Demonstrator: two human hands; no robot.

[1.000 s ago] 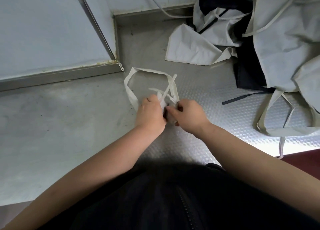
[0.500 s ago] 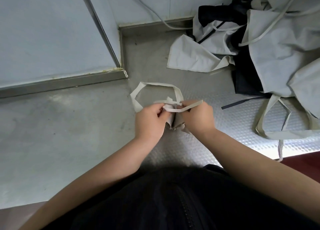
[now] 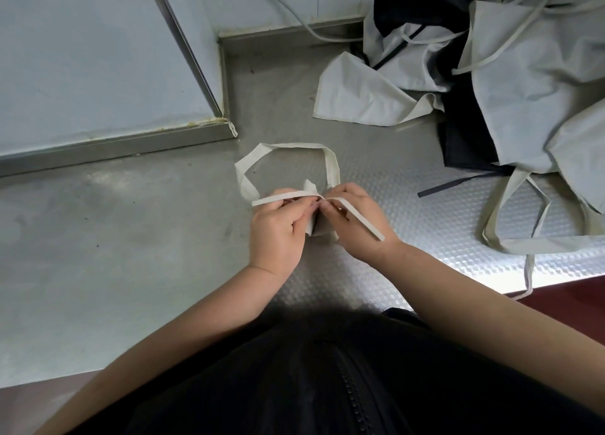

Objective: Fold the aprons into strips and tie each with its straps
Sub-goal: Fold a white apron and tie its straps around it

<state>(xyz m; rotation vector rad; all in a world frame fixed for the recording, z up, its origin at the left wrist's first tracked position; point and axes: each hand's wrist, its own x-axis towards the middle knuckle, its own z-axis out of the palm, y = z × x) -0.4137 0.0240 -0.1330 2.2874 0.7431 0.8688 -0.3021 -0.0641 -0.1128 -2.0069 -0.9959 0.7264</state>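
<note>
Folded apron (image 3: 315,230), between your hands: left hand (image 3: 278,230) pinched one strap (image 3: 278,199), right hand (image 3: 358,228) pinched the other strap (image 3: 363,222); unfolded aprons (image 3: 523,74) lay well apart on the steel table (image 3: 131,238).

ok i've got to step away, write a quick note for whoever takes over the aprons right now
Left hand: pinches the straps where they cross, over the folded apron.
Right hand: pinches the same straps from the other side; one end trails across its back.
Things: the folded apron sits on the steel counter between the hands, its neck loop flat behind it.
Done: this apron is folded small and its straps are crossed. I cannot tell whether the knot is tight.
Left: finish that knot, then fold and tie the pile of loose aprons at the far right.
</note>
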